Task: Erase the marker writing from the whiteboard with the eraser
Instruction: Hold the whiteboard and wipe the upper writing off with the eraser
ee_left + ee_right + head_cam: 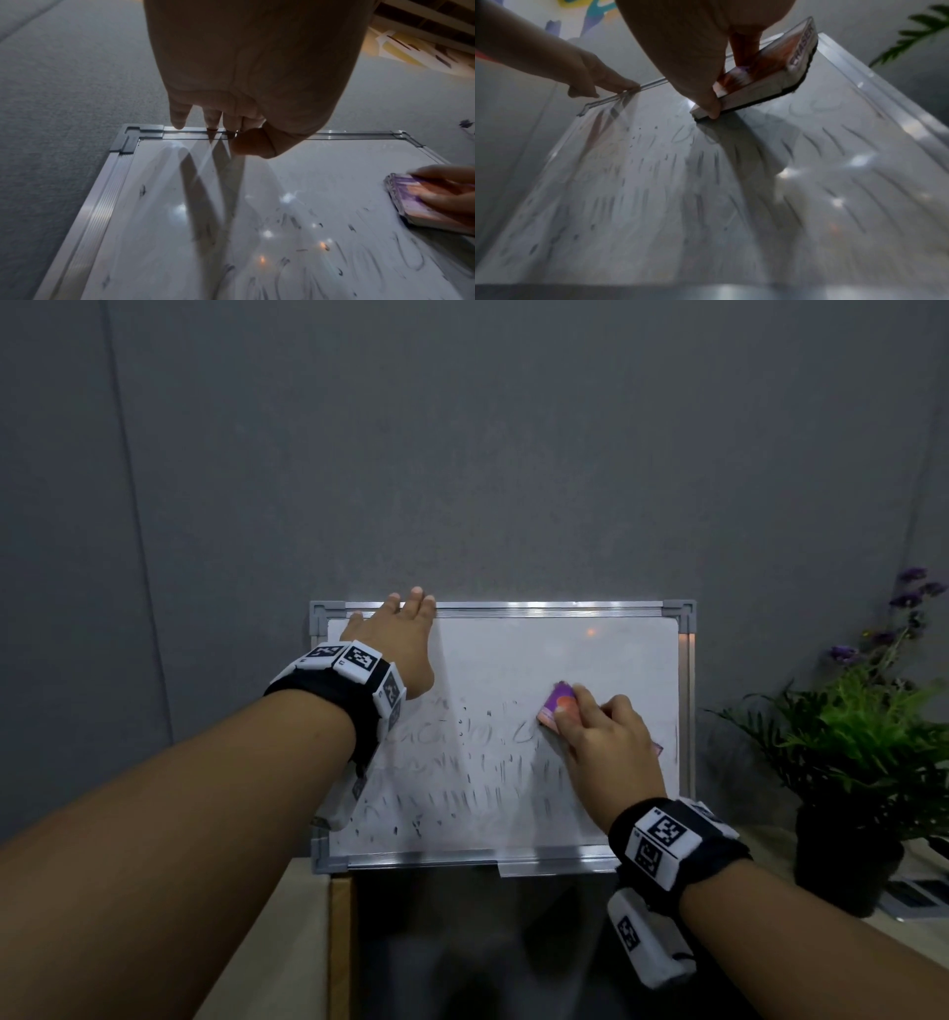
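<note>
Since the board leans against the wall and isn't fixed, the left hand steadies it at the far left, fingers straight on the top rail. The board's middle and near part hold smeared gray streaks; the far strip looks clean. Right of center, the right hand is clamped on the eraser, fingers over its printed back, felt face flat on the board. The eraser looks light and stiff with a soft pad, so gripping it by the long sides seems best. The glossy surface likely lets it slide easily. A plant sits far right.
</note>
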Available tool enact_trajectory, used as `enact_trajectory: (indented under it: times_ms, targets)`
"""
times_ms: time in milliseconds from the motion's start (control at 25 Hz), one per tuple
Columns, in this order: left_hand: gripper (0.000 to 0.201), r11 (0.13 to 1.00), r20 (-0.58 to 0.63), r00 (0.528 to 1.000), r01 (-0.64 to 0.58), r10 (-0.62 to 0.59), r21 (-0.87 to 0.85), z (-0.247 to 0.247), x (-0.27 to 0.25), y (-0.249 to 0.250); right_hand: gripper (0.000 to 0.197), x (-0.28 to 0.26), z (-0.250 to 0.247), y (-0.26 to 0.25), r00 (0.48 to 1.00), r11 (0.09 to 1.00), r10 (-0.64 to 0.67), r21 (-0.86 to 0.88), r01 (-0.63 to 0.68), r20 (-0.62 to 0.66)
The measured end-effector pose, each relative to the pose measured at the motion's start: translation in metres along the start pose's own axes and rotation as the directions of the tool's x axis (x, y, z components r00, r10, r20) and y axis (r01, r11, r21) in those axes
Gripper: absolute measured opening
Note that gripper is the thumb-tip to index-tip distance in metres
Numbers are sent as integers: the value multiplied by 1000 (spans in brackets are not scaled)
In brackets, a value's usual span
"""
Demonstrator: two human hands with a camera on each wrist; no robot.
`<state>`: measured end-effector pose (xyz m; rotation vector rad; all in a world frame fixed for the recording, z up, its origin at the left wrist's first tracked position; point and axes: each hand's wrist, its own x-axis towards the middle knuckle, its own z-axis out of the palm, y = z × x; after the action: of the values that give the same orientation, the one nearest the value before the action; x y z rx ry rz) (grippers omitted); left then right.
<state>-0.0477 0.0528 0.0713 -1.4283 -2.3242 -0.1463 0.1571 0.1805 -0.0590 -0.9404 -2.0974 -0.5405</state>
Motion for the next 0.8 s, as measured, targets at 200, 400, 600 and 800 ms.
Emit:
enact_trajectory:
  times_ms: [200, 400, 600, 800]
  targets:
    - [86, 1000, -5, 1000, 1, -1, -6, 1, 0, 1, 31, 16, -2, -12, 996, 1000, 0, -4, -1, -86]
    - [87, 1000, 12, 1000, 4, -4, -8, -1, -1, 1, 29, -2, 15, -14, 993, 995, -102, 6, 102, -56]
    - [87, 1000, 3, 1000, 2, -3, 5, 0, -1, 1, 32, 14, 7, -18, 995, 1000, 9, 23, -7, -99]
    - [87, 1000, 6, 1000, 3, -3, -10, -1, -2, 0, 32, 5, 13, -31, 991, 993, -122, 4, 122, -56]
